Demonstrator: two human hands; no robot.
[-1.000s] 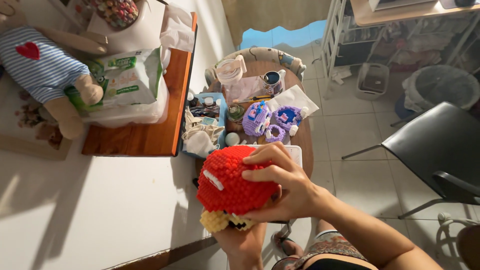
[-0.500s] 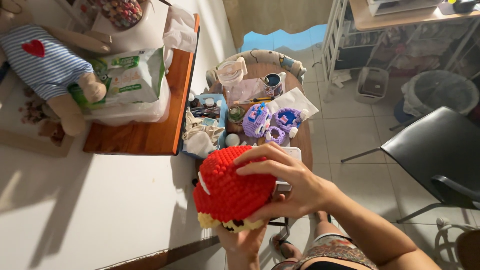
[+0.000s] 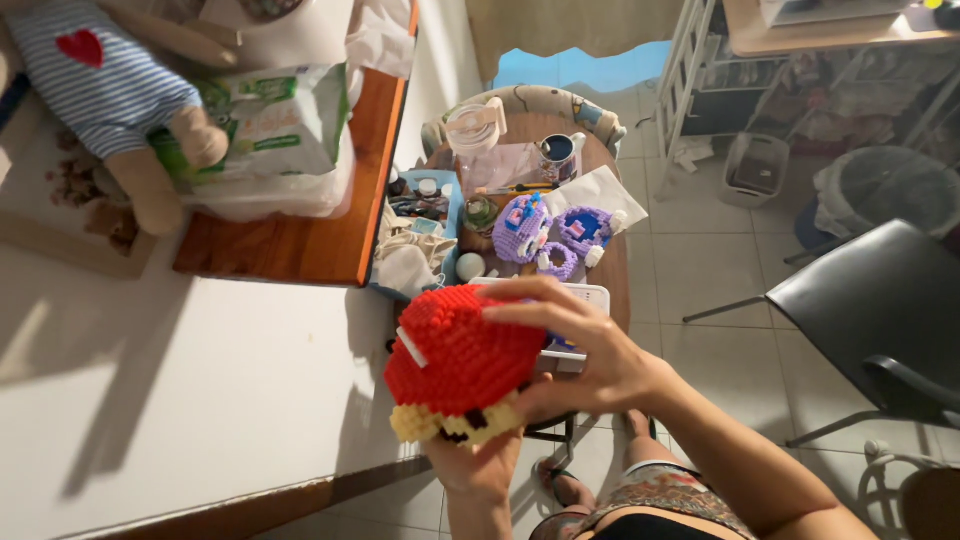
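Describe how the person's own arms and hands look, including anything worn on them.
Both are bare. The right hand and its forearm show no sleeve, glove, watch or bracelet, and no ring is visible on the fingers in view. The left hand and its wrist, seen from below, are likewise uncovered. No markings are visible on either arm.

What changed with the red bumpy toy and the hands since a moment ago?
The red block model tipped a little, so more of its yellow underside shows. The right hand slid from the top toward the model's right side. The left hand stayed underneath, holding it up. Both hands kept hold of it. The purple block pieces on the round table stayed put.
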